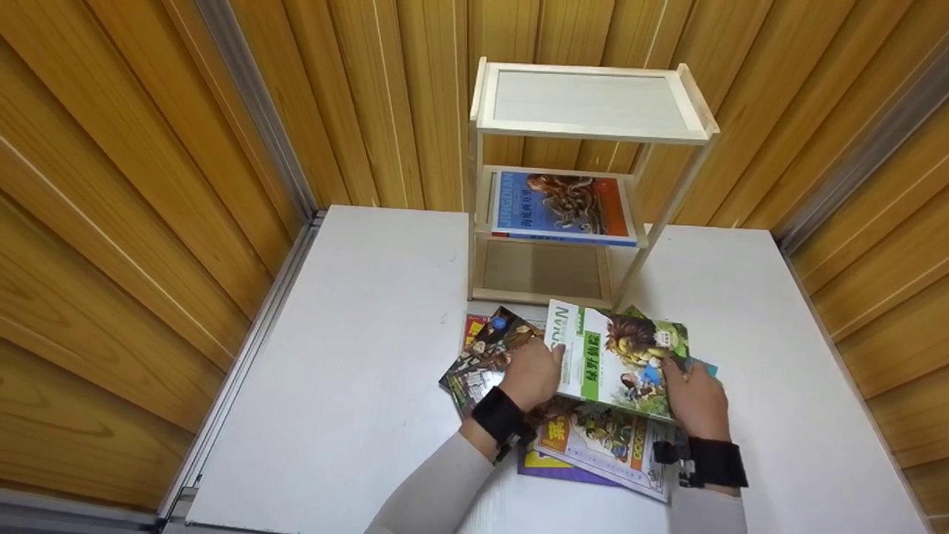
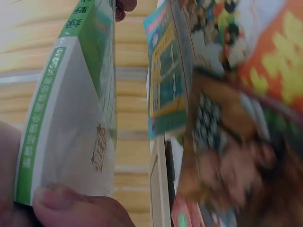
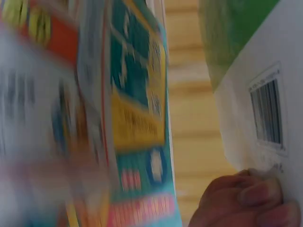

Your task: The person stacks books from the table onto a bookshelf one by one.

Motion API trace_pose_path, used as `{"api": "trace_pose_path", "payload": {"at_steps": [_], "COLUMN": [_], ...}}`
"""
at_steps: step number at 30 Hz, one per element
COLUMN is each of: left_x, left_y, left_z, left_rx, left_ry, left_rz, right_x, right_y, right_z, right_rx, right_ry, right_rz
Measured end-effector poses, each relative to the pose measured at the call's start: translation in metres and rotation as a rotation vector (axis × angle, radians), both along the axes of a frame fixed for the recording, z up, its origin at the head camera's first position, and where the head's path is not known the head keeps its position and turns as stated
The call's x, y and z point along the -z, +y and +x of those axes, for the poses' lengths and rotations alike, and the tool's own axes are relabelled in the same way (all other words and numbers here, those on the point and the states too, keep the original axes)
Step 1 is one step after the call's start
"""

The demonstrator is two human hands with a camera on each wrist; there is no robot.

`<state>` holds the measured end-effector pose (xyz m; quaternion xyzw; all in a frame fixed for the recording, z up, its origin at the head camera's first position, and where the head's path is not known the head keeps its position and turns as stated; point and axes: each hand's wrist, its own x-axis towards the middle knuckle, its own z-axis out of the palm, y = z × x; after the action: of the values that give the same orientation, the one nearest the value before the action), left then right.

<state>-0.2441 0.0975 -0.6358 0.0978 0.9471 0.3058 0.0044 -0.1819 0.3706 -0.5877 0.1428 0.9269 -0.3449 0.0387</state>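
Both hands hold a white and green book (image 1: 626, 363) with a lion on its cover, raised over a loose pile. My left hand (image 1: 532, 374) grips its left edge; in the left wrist view the thumb and a finger pinch the book's green and white spine (image 2: 40, 127). On the opposite side my right hand (image 1: 697, 397) grips the right edge, its fingertips curled under the back cover beside a barcode (image 3: 267, 111). Below lie a dark-covered book (image 1: 482, 363), a pale purple comic (image 1: 604, 445) and a teal and yellow book (image 3: 137, 94), partly covered by one another.
Behind the pile stands a light wooden shelf rack (image 1: 593, 104) with three levels. A blue and red book (image 1: 560, 204) lies flat on its middle level. The white table (image 1: 334, 371) is bordered by wood-look walls (image 1: 111, 185) at the back and sides.
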Motion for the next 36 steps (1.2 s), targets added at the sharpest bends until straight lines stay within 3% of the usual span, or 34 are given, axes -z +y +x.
{"api": "trace_pose_path", "payload": {"at_steps": [4, 6, 8, 13, 14, 18, 20, 21, 25, 27, 36], "left_x": [0.038, 0.044, 0.039, 0.033, 0.039, 0.036, 0.020, 0.020, 0.029, 0.051, 0.063], "left_y": [-0.028, -0.040, -0.052, -0.078, -0.081, -0.089, -0.088, -0.088, -0.088, -0.090, -0.094], "left_z": [-0.012, -0.013, -0.009, -0.001, -0.004, -0.001, 0.006, 0.005, -0.003, -0.015, -0.031], "left_rx": [-0.092, -0.111, -0.131, -0.179, -0.188, -0.223, -0.219, -0.220, -0.223, -0.241, -0.278], "left_ry": [0.066, 0.094, 0.114, 0.071, 0.058, 0.066, 0.104, 0.116, 0.108, 0.070, 0.083], "left_rz": [0.024, 0.021, 0.012, 0.051, 0.069, 0.110, 0.073, 0.073, 0.063, 0.096, 0.018], "right_x": [0.006, 0.007, 0.008, 0.009, 0.010, 0.010, 0.009, 0.009, 0.009, 0.010, 0.018], "right_y": [-0.031, -0.043, -0.053, -0.075, -0.078, -0.086, -0.087, -0.087, -0.086, -0.087, -0.094], "right_z": [-0.009, -0.014, -0.019, -0.026, -0.026, -0.029, -0.031, -0.033, -0.037, -0.039, -0.051], "right_rx": [-0.043, -0.047, -0.058, -0.097, -0.102, -0.112, -0.118, -0.121, -0.139, -0.143, -0.155], "right_ry": [0.009, 0.017, 0.015, 0.016, 0.017, 0.025, 0.026, 0.024, 0.018, 0.016, 0.007], "right_rz": [-0.012, -0.017, -0.018, -0.023, -0.018, -0.012, -0.014, -0.016, -0.016, -0.014, -0.061]}}
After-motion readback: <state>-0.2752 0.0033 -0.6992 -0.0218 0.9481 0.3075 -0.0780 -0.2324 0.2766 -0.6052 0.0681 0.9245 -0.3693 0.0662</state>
